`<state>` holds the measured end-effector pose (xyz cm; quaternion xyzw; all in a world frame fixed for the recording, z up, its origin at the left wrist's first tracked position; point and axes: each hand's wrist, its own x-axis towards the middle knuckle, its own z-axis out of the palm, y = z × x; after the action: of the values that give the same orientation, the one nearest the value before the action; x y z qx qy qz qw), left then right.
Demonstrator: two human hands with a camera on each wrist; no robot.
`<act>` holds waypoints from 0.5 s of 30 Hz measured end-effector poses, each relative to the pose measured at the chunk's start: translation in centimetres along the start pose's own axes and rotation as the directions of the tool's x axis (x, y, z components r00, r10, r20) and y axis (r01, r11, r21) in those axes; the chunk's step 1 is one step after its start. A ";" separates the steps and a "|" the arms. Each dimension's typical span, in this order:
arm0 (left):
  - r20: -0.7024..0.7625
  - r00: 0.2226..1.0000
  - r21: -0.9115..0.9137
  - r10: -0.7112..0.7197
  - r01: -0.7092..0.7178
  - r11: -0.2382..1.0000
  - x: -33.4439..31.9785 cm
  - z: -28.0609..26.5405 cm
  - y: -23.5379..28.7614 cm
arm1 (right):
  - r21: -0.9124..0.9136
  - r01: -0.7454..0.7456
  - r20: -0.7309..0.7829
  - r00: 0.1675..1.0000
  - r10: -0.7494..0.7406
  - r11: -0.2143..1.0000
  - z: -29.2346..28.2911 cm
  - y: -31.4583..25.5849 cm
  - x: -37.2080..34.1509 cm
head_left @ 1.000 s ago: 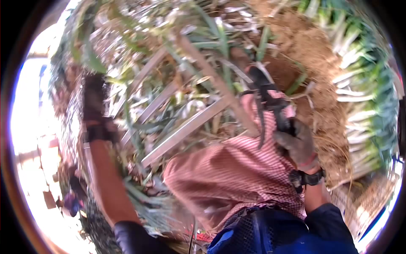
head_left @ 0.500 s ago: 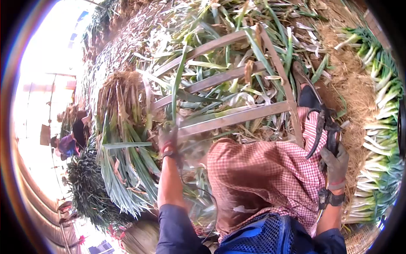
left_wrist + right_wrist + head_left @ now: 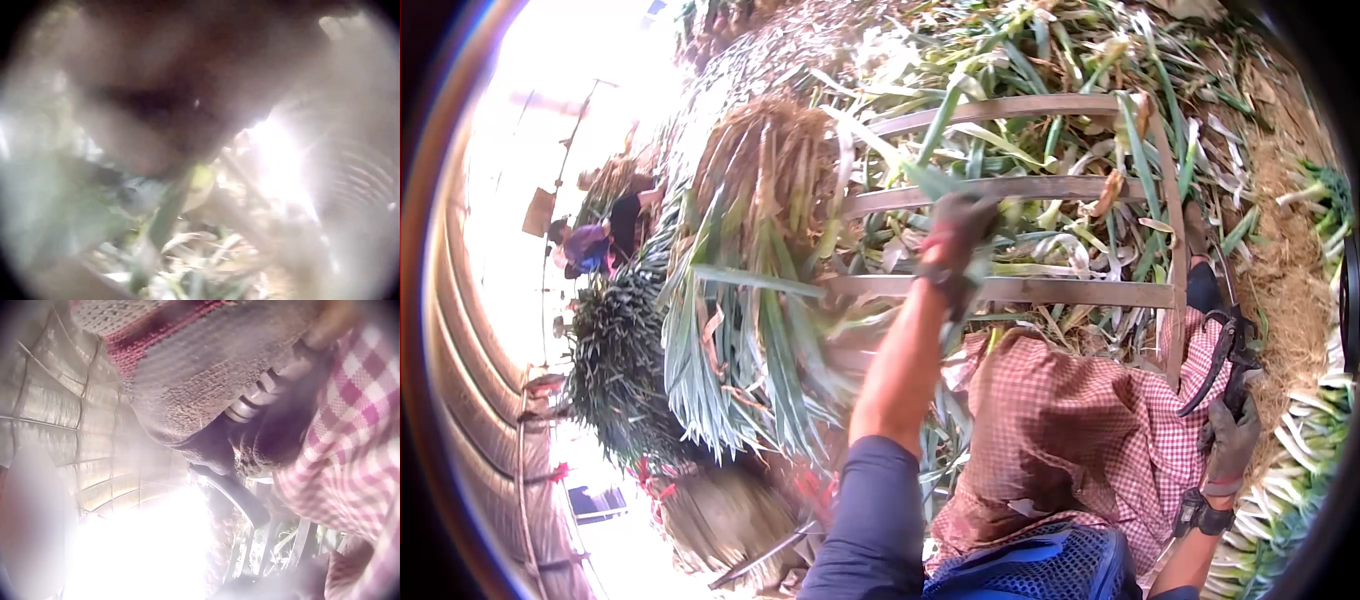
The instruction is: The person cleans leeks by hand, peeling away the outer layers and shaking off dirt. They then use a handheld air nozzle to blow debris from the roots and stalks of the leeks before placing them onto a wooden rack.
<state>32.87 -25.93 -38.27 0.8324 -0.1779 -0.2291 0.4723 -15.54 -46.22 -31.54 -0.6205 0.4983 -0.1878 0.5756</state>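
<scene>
My gloved left hand [image 3: 960,235], blurred, is over the slatted frame [image 3: 1050,290] in the head view, curled round green leek leaves [image 3: 980,265] that show on both sides of it. In the left wrist view the dark, blurred hand [image 3: 169,87] hangs above a green leaf [image 3: 165,219]. My gloved right hand [image 3: 1232,440] rests low by the checked cloth [image 3: 1090,420], gripping a dark tool [image 3: 1235,345]. The right wrist view shows that hand's knitted glove [image 3: 206,375] round a ribbed grey part [image 3: 256,394]; its fingertips are partly hidden.
A leek bundle [image 3: 770,200], roots up, leans left of the frame. Loose leaves [image 3: 1080,70] cover the ground beyond. Trimmed leeks [image 3: 1290,490] lie along the right edge beside dry straw [image 3: 1280,230]. Another person [image 3: 605,240] is at the far left.
My left hand has moved right, from the frame's left end to over its slats, with green leaves. My right hand keeps its grip. The head view has shifted left.
</scene>
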 end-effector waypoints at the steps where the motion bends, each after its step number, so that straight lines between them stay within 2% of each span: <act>1: 0.057 0.998 -0.164 0.021 -0.012 0.986 -0.5 0.4 4.9 | -0.006 0.009 0.018 1.000 -0.009 1.000 -0.1 0.3 0.1; 2: 0.052 0.998 -0.406 0.026 -0.003 0.914 -0.3 1.8 7.6 | -0.024 -0.001 0.019 1.000 0.001 1.000 -0.1 0.3 0.2; 3: 0.041 0.998 -0.623 0.036 -0.003 0.782 -0.1 3.0 9.6 | -0.041 -0.007 0.019 1.000 0.008 0.999 0.1 0.2 0.2; 5: 0.028 0.970 -0.690 0.242 -0.157 0.707 -0.7 3.6 11.8 | -0.055 0.033 0.043 0.999 -0.031 0.998 0.3 0.0 0.2; 7: -0.029 0.944 -0.417 0.329 -0.310 0.854 -2.1 2.4 10.4 | -0.055 0.094 0.048 0.995 -0.091 0.994 0.1 0.4 0.5; 8: -0.114 0.928 -0.167 0.354 -0.369 0.914 -3.3 1.1 8.9 | -0.058 0.101 0.057 0.994 -0.097 0.993 0.1 0.3 0.3; 9: -0.169 0.898 0.028 0.406 -0.408 0.913 -4.9 -1.0 6.7 | -0.051 0.082 0.038 0.996 -0.080 0.995 0.2 0.3 0.2; 10: -0.221 0.913 0.255 0.343 -0.285 0.924 -7.3 -3.4 5.5 | -0.044 0.062 0.019 0.998 -0.061 0.997 0.3 0.3 0.1; 11: -0.252 0.891 0.301 0.377 -0.298 0.906 -8.5 -6.1 1.6 | -0.048 0.067 0.030 0.997 -0.065 0.997 0.1 0.6 0.3; 12: -0.403 0.807 0.510 0.432 -0.193 0.838 -10.0 -8.0 -3.0 | -0.072 0.073 0.013 0.997 -0.073 0.995 -0.4 1.3 0.8; 14: -0.511 0.773 0.661 0.375 0.075 0.747 -15.5 -13.8 -7.7 | -0.104 0.060 0.005 0.998 -0.060 0.993 -0.7 1.3 0.7; 15: -0.534 0.767 0.670 0.355 0.128 0.731 -18.3 -16.7 -10.3 | -0.109 0.065 0.016 0.998 -0.064 0.992 -0.6 1.2 0.7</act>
<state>27.68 0.26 -35.85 0.9579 -0.1333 0.1752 0.1841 -16.24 -46.93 -32.67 -0.6680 0.4840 -0.1749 0.5375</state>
